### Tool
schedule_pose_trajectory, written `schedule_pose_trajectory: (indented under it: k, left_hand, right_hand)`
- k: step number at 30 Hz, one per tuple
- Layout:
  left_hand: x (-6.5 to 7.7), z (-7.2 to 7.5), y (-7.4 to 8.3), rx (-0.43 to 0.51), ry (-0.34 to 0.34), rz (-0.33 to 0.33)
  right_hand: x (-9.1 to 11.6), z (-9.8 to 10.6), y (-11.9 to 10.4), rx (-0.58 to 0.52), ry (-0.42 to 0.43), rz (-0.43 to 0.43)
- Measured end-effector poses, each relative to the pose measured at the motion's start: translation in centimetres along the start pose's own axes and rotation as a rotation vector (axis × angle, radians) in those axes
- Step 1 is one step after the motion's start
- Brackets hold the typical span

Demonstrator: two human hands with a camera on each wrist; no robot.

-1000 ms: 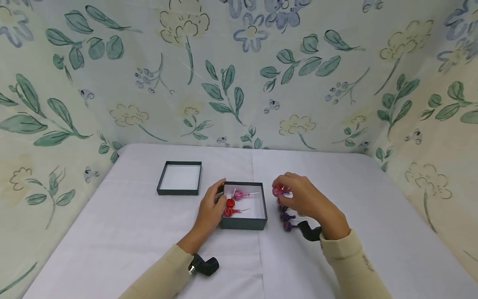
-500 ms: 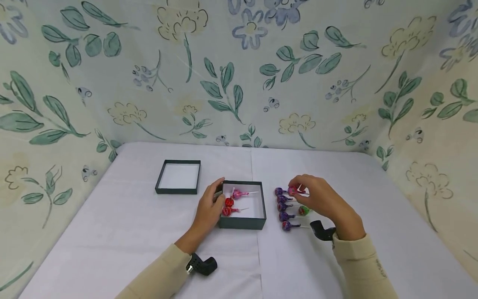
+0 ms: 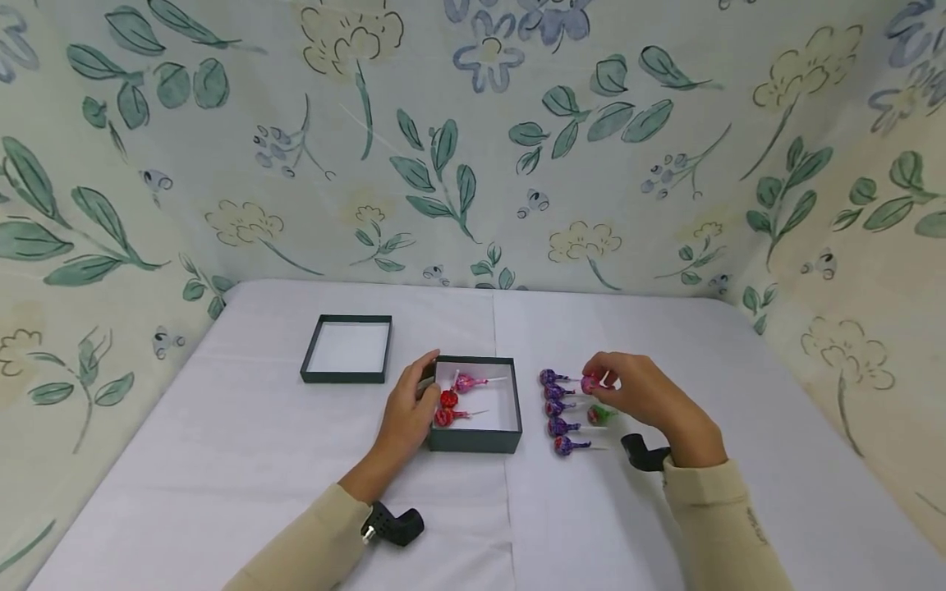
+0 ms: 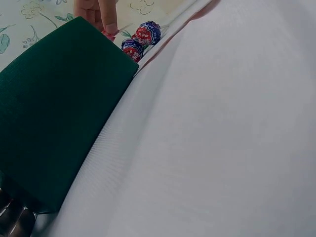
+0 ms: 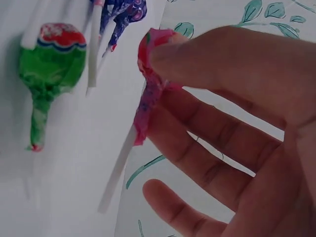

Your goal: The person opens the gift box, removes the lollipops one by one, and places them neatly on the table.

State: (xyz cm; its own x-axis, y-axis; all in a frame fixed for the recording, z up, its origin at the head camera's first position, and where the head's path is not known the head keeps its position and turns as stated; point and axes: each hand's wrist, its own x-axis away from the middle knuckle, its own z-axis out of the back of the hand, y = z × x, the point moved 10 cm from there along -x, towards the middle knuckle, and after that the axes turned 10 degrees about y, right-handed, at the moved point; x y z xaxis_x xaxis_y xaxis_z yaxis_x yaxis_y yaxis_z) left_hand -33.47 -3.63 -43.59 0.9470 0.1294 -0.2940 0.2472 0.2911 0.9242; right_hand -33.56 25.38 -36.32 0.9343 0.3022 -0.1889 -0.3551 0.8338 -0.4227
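A pink-wrapped lollipop (image 5: pixel 143 111) is pinched between thumb and fingers of my right hand (image 3: pixel 650 398), its white stick pointing away in the right wrist view. Beneath that hand on the white cloth lies a green lollipop (image 3: pixel 597 414). Just left of it runs a column of several purple lollipops (image 3: pixel 563 446), sticks toward the right. My left hand (image 3: pixel 402 414) grips the left side of a dark green box (image 3: pixel 475 442); in the left wrist view the box wall (image 4: pixel 64 98) hides most of that hand. Inside are a pink lollipop (image 3: pixel 464 382) and red lollipops (image 3: pixel 444 417).
A dark-rimmed box lid (image 3: pixel 346 349) with a white inside lies at the back left. The white cloth (image 3: pixel 244 460) covers the table, and floral fabric (image 3: pixel 443 164) stands behind and at both sides.
My right hand has carried the pink lollipop rightward, off the top of the purple column, uncovering the purple and green lollipops. The left hand stays on the box; the head view has shifted slightly.
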Motion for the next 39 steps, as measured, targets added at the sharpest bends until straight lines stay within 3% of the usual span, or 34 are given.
schedule_pose_trajectory:
  k: [12, 39]
  left_hand:
    - [0.1, 0.0, 0.1, -0.003, -0.006, -0.009]
    - [0.2, 0.0, 0.0, 0.004, -0.006, -0.015]
  right_hand:
    - [-0.2, -2.2, 2.0, 0.015, -0.078, -0.133]
    - [0.0, -2.6, 2.9, 0.044, -0.113, -0.138]
